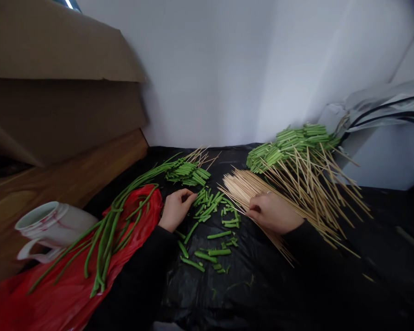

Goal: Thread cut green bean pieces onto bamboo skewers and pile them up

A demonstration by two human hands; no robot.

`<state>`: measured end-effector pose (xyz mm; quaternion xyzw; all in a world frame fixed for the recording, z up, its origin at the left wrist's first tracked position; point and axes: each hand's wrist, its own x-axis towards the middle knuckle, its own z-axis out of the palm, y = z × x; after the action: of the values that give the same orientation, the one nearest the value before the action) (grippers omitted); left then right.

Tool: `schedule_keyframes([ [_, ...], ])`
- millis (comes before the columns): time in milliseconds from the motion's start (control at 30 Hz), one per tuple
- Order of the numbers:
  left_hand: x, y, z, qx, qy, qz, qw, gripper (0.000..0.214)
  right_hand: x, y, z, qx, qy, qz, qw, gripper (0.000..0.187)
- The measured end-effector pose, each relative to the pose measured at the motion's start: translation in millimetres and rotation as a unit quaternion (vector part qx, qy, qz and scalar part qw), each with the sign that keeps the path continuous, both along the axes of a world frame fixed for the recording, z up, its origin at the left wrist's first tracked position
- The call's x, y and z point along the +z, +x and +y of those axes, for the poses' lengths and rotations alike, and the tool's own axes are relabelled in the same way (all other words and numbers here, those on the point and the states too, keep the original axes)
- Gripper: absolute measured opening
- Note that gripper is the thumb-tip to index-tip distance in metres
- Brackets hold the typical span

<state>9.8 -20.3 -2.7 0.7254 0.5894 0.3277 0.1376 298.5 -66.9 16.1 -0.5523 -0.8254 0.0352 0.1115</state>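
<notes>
My left hand (176,208) rests on the black sheet, fingers curled in a pinch at the edge of a heap of short cut green bean pieces (210,207). My right hand (272,212) lies closed over a pile of bare bamboo skewers (241,186), fingers pinching among them. More cut pieces (207,255) lie scattered between my forearms. Long uncut green beans (113,220) stretch across a red plastic bag (69,285) to the left.
Finished skewers loaded with bean pieces lie in a big stack (296,147) at the back right and a smaller one (186,171) behind the left hand. A white mug (51,225) stands at the left by a wooden ledge. Cardboard boxes (55,69) rise behind it.
</notes>
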Motion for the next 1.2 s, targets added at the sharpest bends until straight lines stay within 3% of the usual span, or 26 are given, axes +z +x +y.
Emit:
schedule_keyframes([
  [167,1.1,4,-3,-0.003,-0.003,0.021,1.000,0.035,-5.2,-5,-3,0.012,-0.018,-0.008,1.000,0.012],
  [333,-1.6,13,-8,-0.073,-0.008,0.025,0.997,0.037,-4.1,-9,-4,0.020,-0.014,0.006,1.000,0.016],
  [600,-7.0,22,-13,-0.124,-0.013,0.046,0.991,0.027,4.0,-14,-5,-0.007,0.036,0.176,0.984,0.025],
  [733,-8.4,23,-14,-0.143,-0.002,0.037,0.989,0.022,7.5,-17,-7,0.019,0.018,0.209,0.978,0.026],
  [867,-1.1,26,-8,-0.131,0.004,0.032,0.991,0.021,9.6,-21,-11,0.039,-0.003,0.178,0.983,0.026],
  [967,11.5,34,0,-0.116,-0.001,0.058,0.992,0.020,8.1,-24,-13,-0.023,0.049,0.101,0.993,0.026],
  [1067,22.1,51,7,-0.117,-0.017,0.135,0.984,0.023,5.8,-25,-14,-0.075,0.108,0.044,0.990,0.028],
  [1200,22.1,74,11,-0.110,-0.015,0.262,0.959,0.021,4.3,-24,-12,-0.064,0.144,0.038,0.987,0.030],
])
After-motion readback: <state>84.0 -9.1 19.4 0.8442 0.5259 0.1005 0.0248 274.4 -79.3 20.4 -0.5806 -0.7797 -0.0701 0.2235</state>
